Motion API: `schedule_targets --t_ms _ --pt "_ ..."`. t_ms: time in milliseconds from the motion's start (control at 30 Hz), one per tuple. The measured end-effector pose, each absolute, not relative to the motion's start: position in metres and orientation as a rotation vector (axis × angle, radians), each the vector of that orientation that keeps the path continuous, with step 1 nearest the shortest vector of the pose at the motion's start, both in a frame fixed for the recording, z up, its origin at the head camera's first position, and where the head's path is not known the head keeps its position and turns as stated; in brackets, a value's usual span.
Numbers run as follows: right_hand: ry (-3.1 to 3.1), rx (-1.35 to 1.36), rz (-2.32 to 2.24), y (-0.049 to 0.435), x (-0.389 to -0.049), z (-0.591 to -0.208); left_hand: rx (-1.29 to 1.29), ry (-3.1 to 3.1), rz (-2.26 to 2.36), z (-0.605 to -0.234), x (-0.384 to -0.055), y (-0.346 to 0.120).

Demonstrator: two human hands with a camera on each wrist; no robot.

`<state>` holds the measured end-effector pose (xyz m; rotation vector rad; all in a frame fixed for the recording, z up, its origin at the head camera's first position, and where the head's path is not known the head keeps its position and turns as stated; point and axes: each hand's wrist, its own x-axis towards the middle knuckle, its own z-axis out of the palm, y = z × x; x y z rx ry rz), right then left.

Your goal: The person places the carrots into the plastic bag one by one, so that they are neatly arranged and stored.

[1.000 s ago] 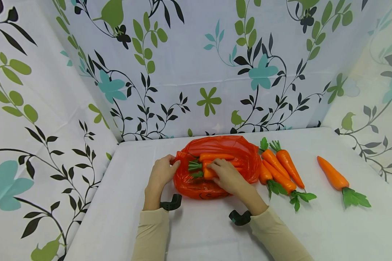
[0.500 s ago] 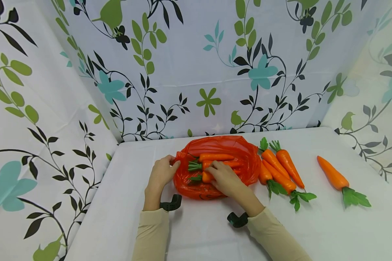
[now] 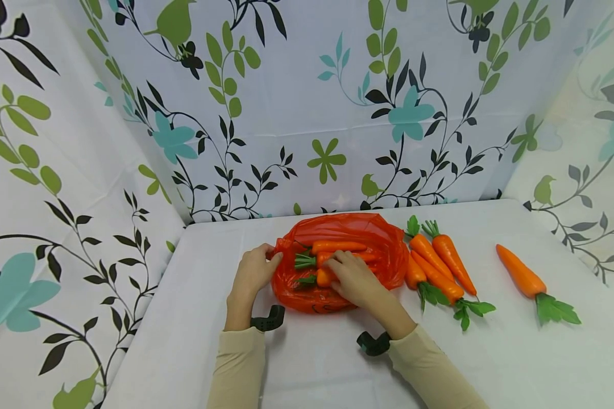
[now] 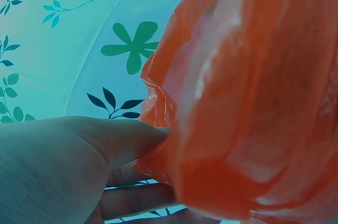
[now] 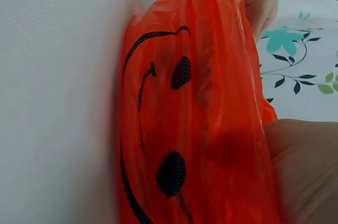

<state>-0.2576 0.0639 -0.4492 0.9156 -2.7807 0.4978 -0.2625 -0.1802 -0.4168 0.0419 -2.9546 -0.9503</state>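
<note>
A red plastic bag [image 3: 348, 224] lies open on the white table, with several carrots inside. My left hand [image 3: 253, 270] pinches the bag's left rim between thumb and fingers; in the left wrist view the thumb presses the thin film [image 4: 253, 102]. Inside the bag, my right hand [image 3: 355, 278] has its fingers curled over the front carrot [image 3: 324, 278], whose leafy top points left. Behind it lie a carrot with cut green stalks [image 3: 323, 259] and another carrot [image 3: 337, 246]. The right wrist view shows the bag's printed side [image 5: 211, 129]; the right fingertips are hidden there.
Right of the bag several carrots lie close together, including a long carrot [image 3: 452, 258] with cut stalks. A single carrot [image 3: 522, 272] with a broad leaf lies farther right. Behind the table [image 3: 312, 363] hangs a leaf-patterned cloth [image 3: 286, 102].
My right hand has lowered the front carrot toward me, apart from the middle one, and shifted slightly with it. During the last half second it barely moves. The left hand stays at the rim.
</note>
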Motion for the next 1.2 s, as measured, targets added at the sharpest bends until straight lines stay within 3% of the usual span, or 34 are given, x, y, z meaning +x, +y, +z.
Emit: schedule_targets --t_ms 1200 --pt "-2.706 0.702 0.663 0.103 -0.261 -0.415 0.015 -2.932 -0.945 -0.421 -0.262 -0.179"
